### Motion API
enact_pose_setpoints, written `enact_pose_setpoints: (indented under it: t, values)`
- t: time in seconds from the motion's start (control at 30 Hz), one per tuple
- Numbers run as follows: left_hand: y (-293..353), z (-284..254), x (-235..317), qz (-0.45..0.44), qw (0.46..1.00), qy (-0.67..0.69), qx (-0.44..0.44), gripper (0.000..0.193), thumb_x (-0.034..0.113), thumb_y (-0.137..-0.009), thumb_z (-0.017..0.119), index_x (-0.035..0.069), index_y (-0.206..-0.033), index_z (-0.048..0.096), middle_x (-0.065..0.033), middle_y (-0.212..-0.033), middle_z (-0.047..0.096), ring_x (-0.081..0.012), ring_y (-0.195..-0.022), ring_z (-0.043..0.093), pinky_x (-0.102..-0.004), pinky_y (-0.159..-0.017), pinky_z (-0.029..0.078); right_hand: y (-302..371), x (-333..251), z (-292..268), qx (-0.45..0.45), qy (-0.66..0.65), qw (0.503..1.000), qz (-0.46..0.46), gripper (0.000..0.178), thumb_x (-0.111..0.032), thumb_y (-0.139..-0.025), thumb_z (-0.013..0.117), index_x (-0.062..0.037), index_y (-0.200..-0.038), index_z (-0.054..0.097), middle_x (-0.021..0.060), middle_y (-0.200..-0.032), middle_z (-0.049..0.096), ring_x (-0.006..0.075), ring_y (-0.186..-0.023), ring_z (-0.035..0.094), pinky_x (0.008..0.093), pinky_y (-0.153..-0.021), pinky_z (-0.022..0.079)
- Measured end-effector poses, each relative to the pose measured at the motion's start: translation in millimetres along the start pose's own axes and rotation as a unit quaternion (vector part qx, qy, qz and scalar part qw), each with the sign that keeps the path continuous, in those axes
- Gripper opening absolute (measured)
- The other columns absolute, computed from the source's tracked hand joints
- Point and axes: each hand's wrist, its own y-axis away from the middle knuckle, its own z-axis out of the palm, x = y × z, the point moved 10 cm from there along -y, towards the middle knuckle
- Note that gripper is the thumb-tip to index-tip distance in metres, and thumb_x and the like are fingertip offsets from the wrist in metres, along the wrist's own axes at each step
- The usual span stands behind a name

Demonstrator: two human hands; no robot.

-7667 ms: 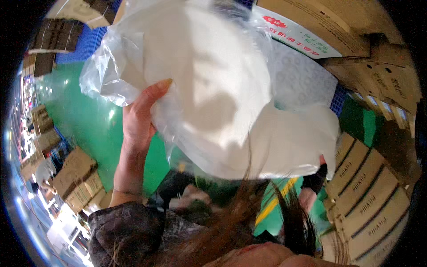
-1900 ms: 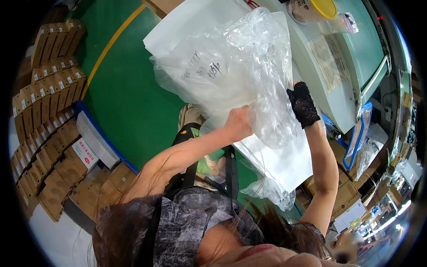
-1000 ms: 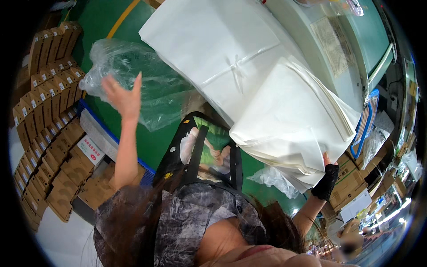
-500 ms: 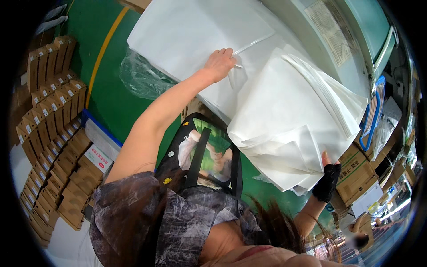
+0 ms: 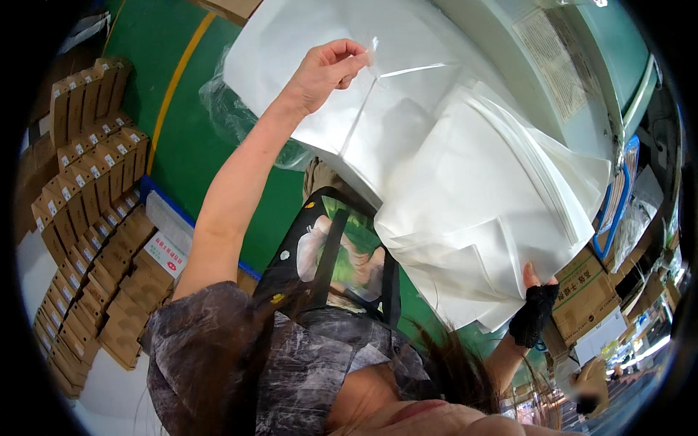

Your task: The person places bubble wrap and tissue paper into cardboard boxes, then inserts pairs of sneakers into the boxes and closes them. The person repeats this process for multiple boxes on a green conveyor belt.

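My left hand (image 5: 323, 73) pinches a shiny clear-white plastic strap (image 5: 413, 70) and holds it up off a stack of large white sheets (image 5: 287, 51). From my fingers the strap splits into two taut lines, one to the right and one down to the stack's near edge. At right, a looser bundle of white sheets (image 5: 458, 182) lies partly over the stack, its edges fanned and its near corners folded. My right hand (image 5: 536, 280), in a black fingerless glove, grips this bundle's near right corner; most of its fingers are hidden beneath.
A pale green machine (image 5: 603, 43) stands along the far right. Rows of brown cardboard boxes (image 5: 94, 174) fill the left side. Clear plastic film (image 5: 225, 109) hangs by the stack's left edge. A black apron with a picture (image 5: 349, 247) covers my lap.
My left hand has risen up and left from the stack's surface, drawing the strap up taut. My right hand keeps its grip on the loose bundle.
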Motion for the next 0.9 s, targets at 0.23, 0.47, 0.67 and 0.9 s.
enact_pose_setpoints:
  t: [0.23, 0.47, 0.67, 0.9]
  values:
    - [6, -22, 40, 0.051, 0.994, 0.094, 0.036, 0.008, 0.011, -0.083, 0.053, 0.003, -0.084, 0.056, -0.0013, -0.076, 0.054, -0.0056, -0.054, 0.038, -0.0179, -0.047, 0.029, 2, -13, 4, -0.008, 0.030, 1.000, -0.003, 0.031, -0.014, -0.070, 0.067, 0.0002, -0.096, 0.057, 0.0063, -0.094, 0.057, 0.0150, -0.088, 0.051, 0.0292, -0.082, 0.038]
    - [9, -44, 48, 0.093, 0.972, 0.209, 0.047, 0.007, 0.007, -0.083, 0.051, 0.002, -0.084, 0.055, -0.0067, -0.083, 0.055, -0.0107, -0.064, 0.043, -0.0213, -0.055, 0.035, -6, -14, 6, -0.007, 0.087, 0.989, -0.119, 0.027, -0.028, -0.081, 0.055, -0.0016, -0.083, 0.058, 0.0016, -0.052, 0.048, 0.0193, -0.058, 0.051, 0.0285, -0.058, 0.041]
    - [17, -78, 64, 0.149, 0.949, 0.272, 0.063, 0.008, 0.008, -0.084, 0.049, 0.004, -0.086, 0.056, -0.0073, -0.088, 0.056, -0.0196, -0.083, 0.050, -0.0321, -0.072, 0.041, -7, -28, 17, -0.018, 0.073, 0.992, -0.099, 0.025, -0.026, -0.080, 0.057, -0.0015, -0.084, 0.059, 0.0020, -0.056, 0.049, 0.0187, -0.061, 0.051, 0.0285, -0.060, 0.041]
    - [27, -82, 77, 0.153, 0.953, 0.254, 0.053, 0.027, 0.023, -0.085, 0.049, 0.006, -0.107, 0.047, -0.0135, -0.106, 0.050, -0.0295, -0.104, 0.047, -0.0445, -0.085, 0.040, -7, -37, 26, -0.032, 0.078, 0.992, -0.096, 0.023, -0.024, -0.078, 0.059, -0.0015, -0.084, 0.060, 0.0024, -0.062, 0.051, 0.0180, -0.064, 0.052, 0.0286, -0.062, 0.041]
